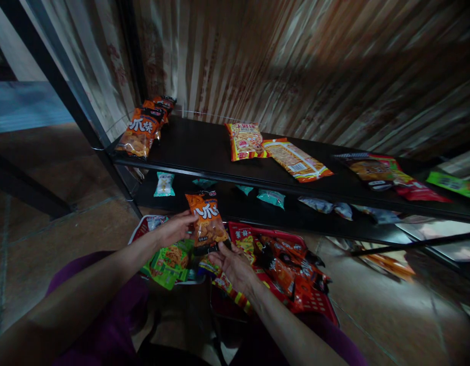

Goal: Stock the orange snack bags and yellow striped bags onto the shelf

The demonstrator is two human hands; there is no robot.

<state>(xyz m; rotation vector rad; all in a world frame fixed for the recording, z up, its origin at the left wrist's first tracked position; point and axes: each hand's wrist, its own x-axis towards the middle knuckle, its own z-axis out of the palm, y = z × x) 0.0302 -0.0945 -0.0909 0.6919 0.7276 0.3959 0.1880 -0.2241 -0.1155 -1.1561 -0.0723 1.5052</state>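
Observation:
Both of my hands are closed on one orange and black snack bag (pixel 209 223), held up in front of the shelf. My left hand (pixel 176 227) grips its left side, and my right hand (pixel 235 264) pinches its lower right corner. Below the right hand is a red basket (pixel 330 307) filled with orange and red snack bags (pixel 282 274). Under the left hand, a second basket with a pale rim (pixel 133 231) holds green noodle-snack bags (pixel 169 264). Similar orange bags (pixel 139 133) stand in a row at the left end of the upper shelf (pixel 192 147).
Yellow and red snack bags (pixel 246 141) and an orange-edged bag (pixel 298 160) lie mid-shelf. More packets (pixel 375 173) lie toward the right end. The lower shelf (pixel 227 201) carries small teal packets (pixel 271 198). A dark metal post (pixel 67 96) rises at the left.

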